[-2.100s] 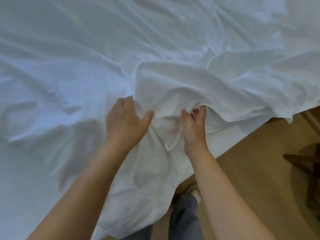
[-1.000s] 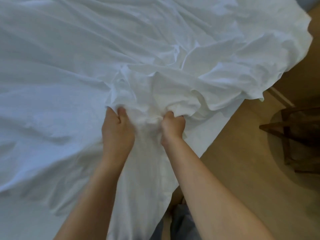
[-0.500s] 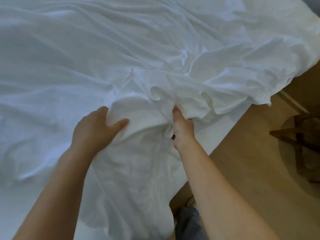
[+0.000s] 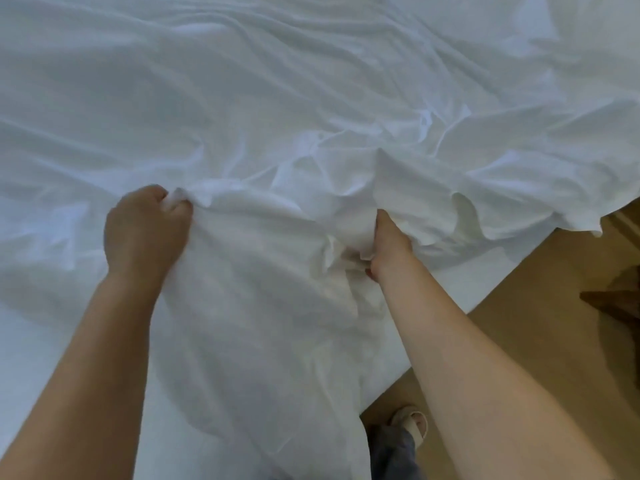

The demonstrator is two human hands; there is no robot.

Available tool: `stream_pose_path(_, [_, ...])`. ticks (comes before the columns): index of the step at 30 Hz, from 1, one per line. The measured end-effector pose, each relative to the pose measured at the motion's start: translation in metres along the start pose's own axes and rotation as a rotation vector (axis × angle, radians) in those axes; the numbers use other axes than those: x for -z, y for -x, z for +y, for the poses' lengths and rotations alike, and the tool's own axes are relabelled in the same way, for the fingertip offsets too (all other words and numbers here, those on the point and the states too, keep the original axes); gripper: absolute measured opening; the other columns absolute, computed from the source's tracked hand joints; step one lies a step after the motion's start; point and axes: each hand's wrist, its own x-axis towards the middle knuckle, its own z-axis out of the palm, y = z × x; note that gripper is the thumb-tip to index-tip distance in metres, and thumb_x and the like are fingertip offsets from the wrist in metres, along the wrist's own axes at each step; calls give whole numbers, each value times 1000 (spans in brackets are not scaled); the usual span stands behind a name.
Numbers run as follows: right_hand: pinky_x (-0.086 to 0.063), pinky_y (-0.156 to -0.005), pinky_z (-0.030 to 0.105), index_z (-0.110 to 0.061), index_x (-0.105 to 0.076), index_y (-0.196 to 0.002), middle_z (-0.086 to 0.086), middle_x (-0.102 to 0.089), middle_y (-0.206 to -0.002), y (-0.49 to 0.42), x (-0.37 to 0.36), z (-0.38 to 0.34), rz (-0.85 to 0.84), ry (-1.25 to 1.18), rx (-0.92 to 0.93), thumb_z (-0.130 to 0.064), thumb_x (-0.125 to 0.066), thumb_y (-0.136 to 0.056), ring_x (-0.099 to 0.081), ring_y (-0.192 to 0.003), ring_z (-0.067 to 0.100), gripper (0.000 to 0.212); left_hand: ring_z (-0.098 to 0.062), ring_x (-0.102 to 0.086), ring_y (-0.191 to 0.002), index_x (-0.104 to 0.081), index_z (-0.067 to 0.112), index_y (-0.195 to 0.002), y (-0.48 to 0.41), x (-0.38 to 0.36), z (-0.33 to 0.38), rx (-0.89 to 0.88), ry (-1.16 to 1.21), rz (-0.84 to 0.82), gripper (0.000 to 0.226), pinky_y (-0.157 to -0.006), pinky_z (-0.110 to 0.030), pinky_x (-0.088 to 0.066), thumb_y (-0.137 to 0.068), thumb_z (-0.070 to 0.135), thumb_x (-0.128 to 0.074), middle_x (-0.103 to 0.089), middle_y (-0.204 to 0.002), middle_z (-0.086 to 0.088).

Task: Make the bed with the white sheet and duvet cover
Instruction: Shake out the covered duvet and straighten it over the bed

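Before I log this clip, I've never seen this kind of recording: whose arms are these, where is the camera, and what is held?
No machine here: these are a person's two bare arms. The single camera sits on the person's head and looks forward and down. Rumpled white bedding covers the bed; I cannot tell sheet from duvet cover. The left hand grips a fold of it, and the right hand grips a bunch near the bed's edge. At the lower right are a tan floor, the person's sandalled foot and some dark wooden furniture.
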Motion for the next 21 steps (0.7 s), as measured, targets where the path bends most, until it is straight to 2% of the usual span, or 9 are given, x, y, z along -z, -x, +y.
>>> stream_pose_path(3, [-52, -66, 25, -15, -57, -125, -1, -63, -108, -12, -6, 2, -20, 154, 76, -30, -67, -79, -61, -87, 18, 50, -41, -46, -113, -51, 4, -122, 25, -20, -1, -2, -243, -69, 39, -91, -45, -35, -89, 24, -55, -51, -119, -23])
stream_pose_path(5, [-45, -55, 21, -7, -52, -130, 7, -60, -120, -10, -10, 0, 43, 248, 185, -21, -54, -92, -53, -87, 15, 41, -40, -39, -121, -48, 5, -129, 46, -30, 0, -146, -219, 0, 53, -100, -52, -28, -84, 32, -60, -46, -127, -21])
stream_pose_path(8, [-50, -81, 23, -4, -45, -131, 9, -50, -133, -2, -9, -5, 141, 459, 271, -15, -48, -95, -53, -111, 20, 37, -39, -51, -106, -61, 7, -112, 75, -54, 3, -377, -223, 26, 63, -96, -57, -35, -74, 56, -51, -57, -111, -18])
stream_pose_path(10, [-44, -98, 29, -4, -45, -129, 8, -49, -133, 8, -8, -2, 139, 818, 373, -15, -50, -95, -49, -124, 24, 36, -36, -59, -91, -68, 10, -98, 81, -67, 1, -466, -240, 3, 53, -88, -55, -42, -75, 53, -50, -63, -99, -13])
stream_pose_path(12, [-42, -98, 30, -5, -48, -127, 7, -51, -131, 6, -8, -1, 151, 938, 388, -14, -52, -93, -49, -124, 24, 35, -32, -62, -78, -72, 12, -86, 76, -73, -2, -531, -195, 48, 34, -78, -46, -46, -81, 40, -54, -67, -87, -7])
stream_pose_path(16, [-41, -95, 27, -6, -45, -130, 6, -49, -133, -1, -4, 3, 151, 928, 458, -15, -53, -93, -48, -125, 23, 39, -28, -60, -67, -72, 8, -75, 63, -72, -8, -618, 36, 79, 25, -61, -35, -49, -87, 25, -58, -66, -74, -3])
stream_pose_path(18, [-43, -91, 25, -6, -46, -129, 7, -51, -130, -1, -9, 1, 122, 750, 416, -14, -53, -93, -51, -121, 22, 37, -12, -57, -71, -69, 8, -75, 62, -62, -2, -541, 233, 13, 24, -66, -24, -48, -90, 21, -58, -61, -74, 2])
stream_pose_path(19, [-46, -85, 23, -6, -47, -127, 6, -54, -123, -3, -13, 0, 91, 611, 384, -14, -53, -93, -56, -112, 20, 35, -1, -51, -68, -64, 11, -70, 62, -57, 2, -463, 328, -23, 24, -67, -11, -41, -92, 18, -57, -55, -72, 6])
stream_pose_path(21, [-49, -65, 20, -7, -53, -119, 3, -56, -102, -4, -18, -1, 51, 275, 249, -15, -52, -93, -58, -79, 13, 28, 0, -42, -59, -40, 20, -61, 63, -51, 9, -316, 442, -86, 38, -59, -10, -33, -97, 13, -49, -39, -62, 9])
